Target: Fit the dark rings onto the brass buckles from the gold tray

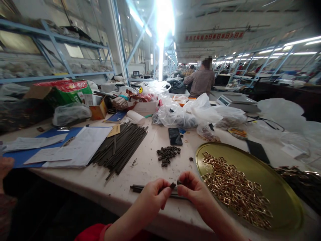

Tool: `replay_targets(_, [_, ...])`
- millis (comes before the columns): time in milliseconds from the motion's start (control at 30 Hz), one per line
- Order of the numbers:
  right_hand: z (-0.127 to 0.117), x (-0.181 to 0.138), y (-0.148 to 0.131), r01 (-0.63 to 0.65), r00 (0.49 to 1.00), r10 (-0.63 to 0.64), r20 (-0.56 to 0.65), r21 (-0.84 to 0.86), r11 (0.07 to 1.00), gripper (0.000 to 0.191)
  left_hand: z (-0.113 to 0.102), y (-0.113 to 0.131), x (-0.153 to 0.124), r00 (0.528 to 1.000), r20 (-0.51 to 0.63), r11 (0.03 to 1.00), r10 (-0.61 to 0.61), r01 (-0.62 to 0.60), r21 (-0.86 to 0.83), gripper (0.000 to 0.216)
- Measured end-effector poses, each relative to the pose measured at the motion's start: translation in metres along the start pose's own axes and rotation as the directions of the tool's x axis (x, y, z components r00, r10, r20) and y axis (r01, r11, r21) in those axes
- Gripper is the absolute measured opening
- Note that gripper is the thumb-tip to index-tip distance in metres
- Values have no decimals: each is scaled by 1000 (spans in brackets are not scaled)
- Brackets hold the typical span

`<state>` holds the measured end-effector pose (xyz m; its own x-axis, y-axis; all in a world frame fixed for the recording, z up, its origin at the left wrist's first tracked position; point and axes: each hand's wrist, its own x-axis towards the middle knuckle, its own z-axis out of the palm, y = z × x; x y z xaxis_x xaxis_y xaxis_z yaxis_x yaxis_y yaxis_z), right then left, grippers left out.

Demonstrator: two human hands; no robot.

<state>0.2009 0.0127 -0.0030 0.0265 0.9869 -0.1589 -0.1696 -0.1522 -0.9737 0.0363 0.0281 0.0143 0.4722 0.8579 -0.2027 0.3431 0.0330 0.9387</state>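
Near the table's front edge, my left hand (158,191) pinches a short dark strip (173,185) between thumb and forefinger. Close beside it my right hand (191,186) is closed in a pinch on a small dark piece (179,182), mostly hidden by the fingers. Under both hands lie several long dark strips (137,188). Just beyond them is a pile of small dark loops (167,154), with one loose loop (191,159) to its right. Gold-coloured square metal rings (235,187) lie heaped in a round gold tray (283,197) to the right.
A bundle of long dark strips (125,144) lies left of centre, by papers (80,147) on a blue folder. A phone (175,136) rests behind the loops. Plastic bags (185,113) and boxes crowd the back. At the far left edge another person's hand (6,167) shows.
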Motion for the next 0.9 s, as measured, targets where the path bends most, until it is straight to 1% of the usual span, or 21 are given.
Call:
replay_targets(100, [3, -1, 5, 68, 997, -69, -19, -37, 997, 38, 3, -1, -4, 1000, -23, 1000, 3, -2, 30, 28])
replay_targets(167, [5, -3, 8, 101, 995, -103, -9, -118, 988, 32, 5, -2, -4, 999, -35, 997, 10, -8, 78, 26])
replay_targets(200, [6, -5, 9, 128, 991, -131, -6, -185, 974, 27, 6, -2, -4, 999, -41, 994, 14, -10, 107, 25])
replay_targets(267, [6, -8, 9, 210, 975, -223, 5, -348, 914, 17, 7, -3, -3, 998, -63, 984, 26, -14, 178, 24])
replay_targets(333, [5, -12, 9, 284, 951, -309, 28, -482, 829, 10, 9, -5, -3, 995, -94, 964, 45, -18, 265, 23])
replay_targets(400, [4, -14, 9, 316, 936, -349, 45, -545, 776, 13, 9, -6, -4, 993, -106, 941, 59, -20, 337, 21])
replay_targets(467, [2, -15, 11, 332, 930, -363, 53, -546, 769, 18, 10, -8, -5, 994, -97, 927, 57, -16, 376, 21])
replay_targets(533, [1, -15, 14, 350, 926, -372, 65, -515, 783, 19, 11, -8, -6, 995, -89, 919, 45, -7, 394, 21])
replay_targets(600, [0, -14, 19, 346, 933, -349, 87, -486, 803, 15, 12, -9, -6, 995, -94, 915, 36, 5, 403, 21])
replay_targets(700, [1, -11, 27, 309, 950, -294, 110, -487, 817, 10, 13, -12, -4, 995, -95, 924, 28, 11, 383, 21])
replay_targets(900, [5, -4, 33, 279, 960, -246, 133, -519, 808, 11, 15, -23, 1, 997, -81, 926, 17, 15, 376, 22])
